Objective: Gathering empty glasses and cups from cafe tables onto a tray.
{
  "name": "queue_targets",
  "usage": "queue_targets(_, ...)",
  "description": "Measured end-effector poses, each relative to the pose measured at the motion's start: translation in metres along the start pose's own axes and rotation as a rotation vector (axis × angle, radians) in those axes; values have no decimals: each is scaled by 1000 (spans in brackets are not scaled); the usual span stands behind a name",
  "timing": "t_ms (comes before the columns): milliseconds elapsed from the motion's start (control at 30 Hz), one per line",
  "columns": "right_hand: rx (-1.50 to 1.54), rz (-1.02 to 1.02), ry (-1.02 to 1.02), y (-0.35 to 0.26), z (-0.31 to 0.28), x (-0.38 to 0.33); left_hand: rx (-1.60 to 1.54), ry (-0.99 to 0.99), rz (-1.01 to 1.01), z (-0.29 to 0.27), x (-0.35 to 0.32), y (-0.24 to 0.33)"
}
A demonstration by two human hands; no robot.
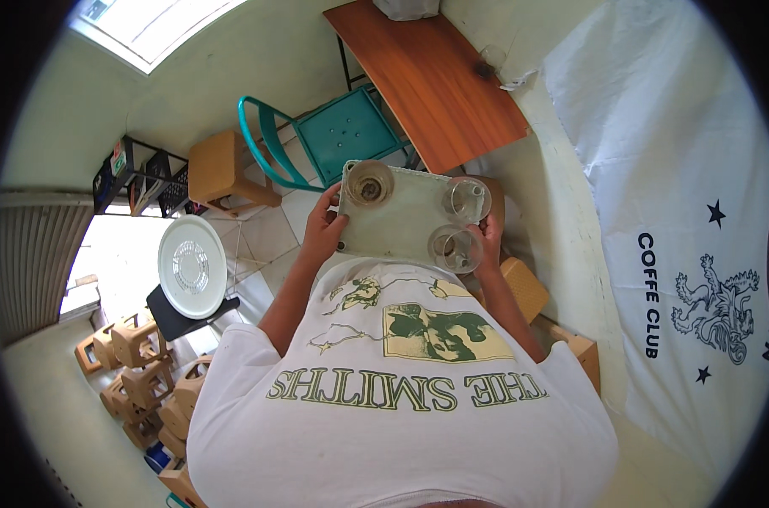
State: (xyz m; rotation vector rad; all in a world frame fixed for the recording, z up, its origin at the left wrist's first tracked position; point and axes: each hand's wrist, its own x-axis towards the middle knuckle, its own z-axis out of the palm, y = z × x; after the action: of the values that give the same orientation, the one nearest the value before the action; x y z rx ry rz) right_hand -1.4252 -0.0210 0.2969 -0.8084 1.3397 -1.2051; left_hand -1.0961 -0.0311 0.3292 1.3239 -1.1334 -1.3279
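A pale green-grey rectangular tray [393, 222] is held level in front of my chest by both hands. My left hand [323, 227] grips its left edge, thumb on top and fingers underneath. At the opposite edge my right hand [489, 241] is closed round the rim, partly hidden by the glasses. Three clear cups stand on the tray: a cup with brown residue [370, 184] at the far left corner, a clear glass [466, 200] at the far right, and another clear glass [456, 249] at the near right, close to my right hand.
Ahead are a teal metal chair [346, 135] and a wooden-topped table [439, 85]. Brown plastic stools [223, 169] stand to the left, with several more stacked behind. A white round fan-like object [192, 267] is at left. A white printed banner [655, 212] hangs along the right wall.
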Motion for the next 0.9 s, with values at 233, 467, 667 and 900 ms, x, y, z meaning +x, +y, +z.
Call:
queue_targets(233, 20, -36, 83, 8, -7, 17, 2, -113, -27, 6, 44, 1)
queue_targets(467, 11, -18, 138, 2, -12, 47, 51, -185, -56, 20, 91, 3)
queue_targets(667, 35, -55, 153, -6, -23, 93, 140, -202, -47, 42, 141, 14)
queue_targets(900, -35, -77, 155, -14, -39, 143, 259, -198, 6, 66, 191, 10)
